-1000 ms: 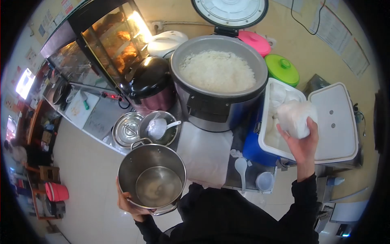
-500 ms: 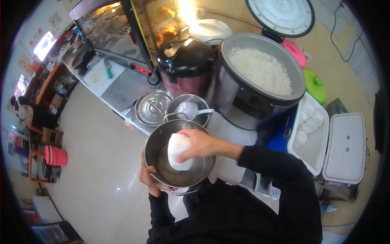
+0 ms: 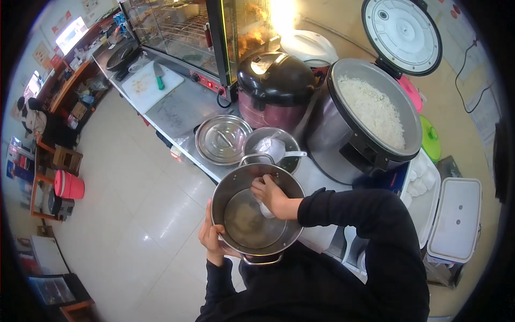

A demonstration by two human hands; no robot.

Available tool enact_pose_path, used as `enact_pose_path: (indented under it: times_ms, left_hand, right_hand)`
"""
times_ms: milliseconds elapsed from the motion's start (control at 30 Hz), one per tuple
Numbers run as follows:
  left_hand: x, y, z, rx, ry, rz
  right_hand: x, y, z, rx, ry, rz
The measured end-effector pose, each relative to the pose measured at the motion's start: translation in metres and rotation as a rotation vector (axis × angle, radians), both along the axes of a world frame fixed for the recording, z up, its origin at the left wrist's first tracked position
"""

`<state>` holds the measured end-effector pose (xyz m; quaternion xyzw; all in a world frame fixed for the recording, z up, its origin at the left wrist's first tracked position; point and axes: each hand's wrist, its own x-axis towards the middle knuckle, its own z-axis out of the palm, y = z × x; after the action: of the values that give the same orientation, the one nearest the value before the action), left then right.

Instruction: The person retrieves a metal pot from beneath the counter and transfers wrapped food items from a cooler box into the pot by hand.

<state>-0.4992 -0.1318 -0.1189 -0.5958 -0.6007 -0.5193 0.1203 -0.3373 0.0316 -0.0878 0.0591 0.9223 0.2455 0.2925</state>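
The scene is brightly lit. A lamp (image 3: 282, 15) at the top burns out to white and tints the cabinet glass (image 3: 250, 35) warm yellow; a pane (image 3: 71, 36) at upper left is blown out too. Glare spots the floor (image 3: 155, 220) and black lid (image 3: 279, 80), with duller sheen inside the pot (image 3: 241, 217). The wide lens bends straight lines, the corners go black, and the far left looks soft.
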Motion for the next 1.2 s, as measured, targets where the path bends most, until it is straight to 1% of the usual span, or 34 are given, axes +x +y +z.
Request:
enact_pose_path:
  times_ms: [33,67,167,267,367,467,567,667,800,833,867,900,933,967,1000,1033,1067,1100,1133,1167,1200]
  left_hand:
    - [-0.001,-0.002,-0.005,-0.013,-0.029,0.002]
    - [-0.001,-0.003,-0.007,-0.027,-0.055,0.002]
    - [-0.001,-0.007,0.001,-0.121,-0.035,-0.003]
    - [0.005,-0.007,0.029,-0.184,0.023,-0.072]
    - [0.013,-0.001,0.050,-0.186,0.037,-0.139]
    - [0.012,0.003,0.044,-0.175,0.092,-0.116]
    - [0.014,0.002,0.046,-0.200,0.102,-0.103]
    - [0.017,0.003,0.050,-0.217,0.107,-0.103]
    - [0.021,0.000,0.062,-0.262,0.148,-0.151]
    - [0.017,0.006,0.064,-0.202,0.207,-0.180]
    - [0.020,0.008,0.067,-0.184,0.212,-0.194]
    - [0.023,0.011,0.070,-0.167,0.217,-0.207]
    - [0.027,0.009,0.073,-0.203,0.175,-0.193]
    - [0.027,0.008,0.072,-0.211,0.163,-0.185]
    - [0.023,0.007,0.068,-0.219,0.153,-0.164]
    - [0.014,0.007,0.062,-0.236,0.238,-0.149]
    - [0.014,0.010,0.061,-0.223,0.234,-0.165]
    - [0.015,0.012,0.062,-0.210,0.226,-0.174]
    - [0.017,0.012,0.064,-0.199,0.217,-0.179]
    - [0.022,0.013,0.070,-0.210,0.198,-0.182]
    - [0.022,0.014,0.069,-0.200,0.207,-0.188]
  right_hand:
    - [0.004,0.001,-0.005,0.045,-0.006,0.031]
    - [0.004,0.001,0.001,0.089,-0.011,0.061]
    - [0.007,0.007,0.025,-0.176,-0.113,-0.003]
    - [0.017,0.008,0.030,-0.274,0.014,-0.005]
    - [0.017,0.003,0.014,-0.248,0.247,-0.065]
    - [0.017,0.000,0.009,-0.393,0.283,-0.125]
    - [0.025,0.004,0.008,-0.379,0.270,-0.061]
    - [0.036,0.006,0.007,-0.375,0.325,-0.030]
    - [0.037,-0.002,0.008,-0.359,0.368,-0.076]
    - [0.036,-0.003,0.002,-0.350,0.387,-0.093]
    - [0.035,-0.004,-0.003,-0.353,0.376,-0.097]
    - [0.032,-0.004,-0.002,-0.402,0.355,-0.147]
    - [0.030,-0.005,-0.001,-0.449,0.336,-0.199]
    - [0.046,-0.009,0.013,-0.438,0.526,-0.175]
    - [0.062,-0.012,0.030,-0.499,0.698,-0.240]
    - [0.080,-0.016,0.050,-0.561,0.870,-0.290]
    - [0.100,-0.021,0.075,-0.623,1.038,-0.329]
    - [0.139,-0.025,0.119,-0.679,1.208,-0.444]
    - [0.179,-0.022,0.149,-0.664,1.269,-0.547]
    - [0.230,-0.019,0.186,-0.544,1.364,-0.578]
    - [0.277,-0.010,0.187,-0.566,1.517,-0.740]
